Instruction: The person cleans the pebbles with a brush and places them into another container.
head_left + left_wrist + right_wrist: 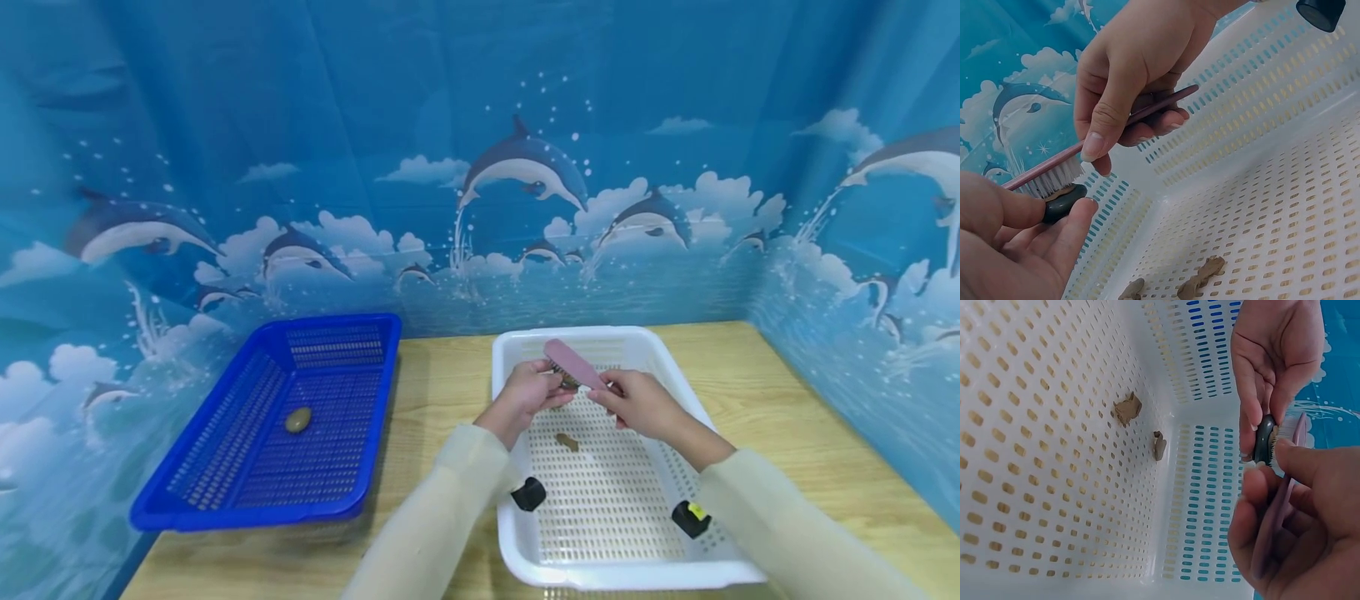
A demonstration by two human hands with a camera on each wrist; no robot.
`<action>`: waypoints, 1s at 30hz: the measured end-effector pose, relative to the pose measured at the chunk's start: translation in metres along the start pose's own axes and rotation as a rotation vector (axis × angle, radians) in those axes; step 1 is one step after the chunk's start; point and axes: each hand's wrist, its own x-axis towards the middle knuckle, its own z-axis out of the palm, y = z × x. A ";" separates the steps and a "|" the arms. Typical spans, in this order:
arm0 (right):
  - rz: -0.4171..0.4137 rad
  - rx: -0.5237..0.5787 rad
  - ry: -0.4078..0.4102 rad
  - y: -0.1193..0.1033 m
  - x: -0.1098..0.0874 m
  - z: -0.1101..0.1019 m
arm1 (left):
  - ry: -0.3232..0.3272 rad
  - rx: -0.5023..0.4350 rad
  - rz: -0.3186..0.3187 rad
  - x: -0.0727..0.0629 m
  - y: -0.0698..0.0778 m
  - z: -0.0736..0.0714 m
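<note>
Over the far part of the white basket (512,546), my left hand (531,390) pinches a smooth dark stone (1063,206) between thumb and fingers. Brown, mud-like matter lies along the stone's upper side. My right hand (637,404) grips the handle of a pink brush (573,363), thumb along its back. White bristles (1282,428) face down and meet the brown side of the stone. On the basket floor below lies a brown, mud-like lump (1127,409), with a smaller greyish-brown piece (1159,445) near the far wall.
To the left stands a blue basket (389,392) holding a rounded tan stone (297,419). Both baskets sit on a wood-grain table (435,408). A blue dolphin-print curtain (420,92) hangs behind and at the sides. The white basket's raised walls surround the work area.
</note>
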 end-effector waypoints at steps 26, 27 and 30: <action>0.103 -0.019 0.041 0.001 0.000 -0.001 | 0.027 -0.030 -0.005 -0.001 -0.001 -0.004; 0.092 -0.020 0.039 0.001 0.000 -0.001 | 0.030 -0.032 -0.006 -0.001 0.000 -0.004; 0.058 -0.021 0.038 0.000 0.000 -0.001 | 0.038 -0.035 -0.009 -0.002 0.003 -0.004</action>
